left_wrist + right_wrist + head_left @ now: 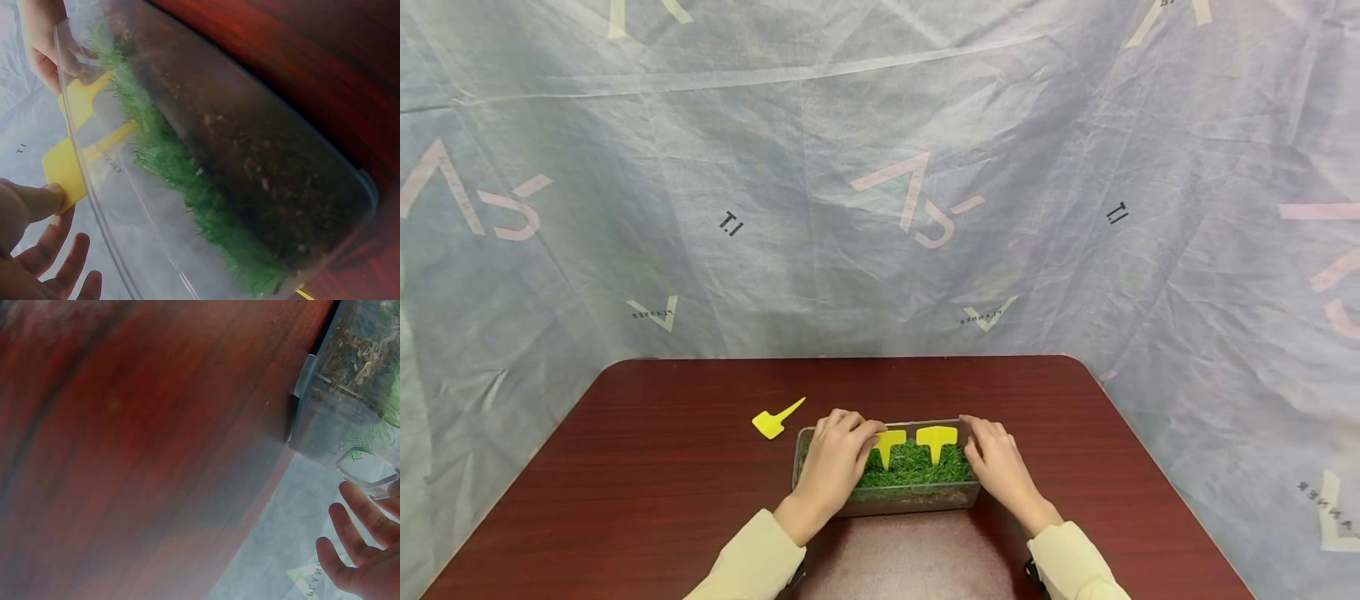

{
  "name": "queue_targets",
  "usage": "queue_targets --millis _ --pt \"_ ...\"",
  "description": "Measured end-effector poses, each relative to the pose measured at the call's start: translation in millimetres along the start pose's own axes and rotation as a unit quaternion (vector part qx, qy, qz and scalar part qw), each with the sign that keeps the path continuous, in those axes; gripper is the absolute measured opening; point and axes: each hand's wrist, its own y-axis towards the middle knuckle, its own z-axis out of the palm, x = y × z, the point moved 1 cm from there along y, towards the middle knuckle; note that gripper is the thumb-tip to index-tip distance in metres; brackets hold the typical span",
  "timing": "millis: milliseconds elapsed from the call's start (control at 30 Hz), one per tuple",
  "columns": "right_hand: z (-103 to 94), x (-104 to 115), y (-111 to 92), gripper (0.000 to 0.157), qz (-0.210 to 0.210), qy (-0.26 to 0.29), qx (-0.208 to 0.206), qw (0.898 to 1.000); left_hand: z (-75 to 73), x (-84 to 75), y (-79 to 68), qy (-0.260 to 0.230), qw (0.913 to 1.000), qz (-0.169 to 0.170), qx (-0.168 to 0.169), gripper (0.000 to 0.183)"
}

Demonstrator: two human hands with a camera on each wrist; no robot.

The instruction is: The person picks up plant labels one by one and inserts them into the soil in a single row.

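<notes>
Box (925, 502): 1, clear, rectangular, mid-table (625, 475); brown soil (250, 165) under spiky grass (917, 475)
Tags: 3, yellow, T-shaped; 2 upright in grass, loose tag (768, 425) beyond box's far-left corner
Left hand (831, 462): thumb, index pinch left planted tag (892, 438)
Right hand (1003, 467): at box's right rim, fingers loosely spread; grip: can't tell

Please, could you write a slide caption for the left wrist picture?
The left hand pinches a yellow tag standing in grass inside a clear box, beside a second tag.
</notes>
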Motion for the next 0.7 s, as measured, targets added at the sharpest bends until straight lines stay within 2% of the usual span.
queue_targets --millis 467,700 --pt "-2.8 4.5 0.0 0.034 0.001 0.001 -0.003 1.000 6.0 4.3 6.2 0.007 0.9994 -0.007 0.034 0.013" --pt "-1.6 3.1 0.1 0.034 0.017 0.005 0.015 1.000 8.3 5.5 9.5 0.009 0.9988 -0.013 0.047 0.013"
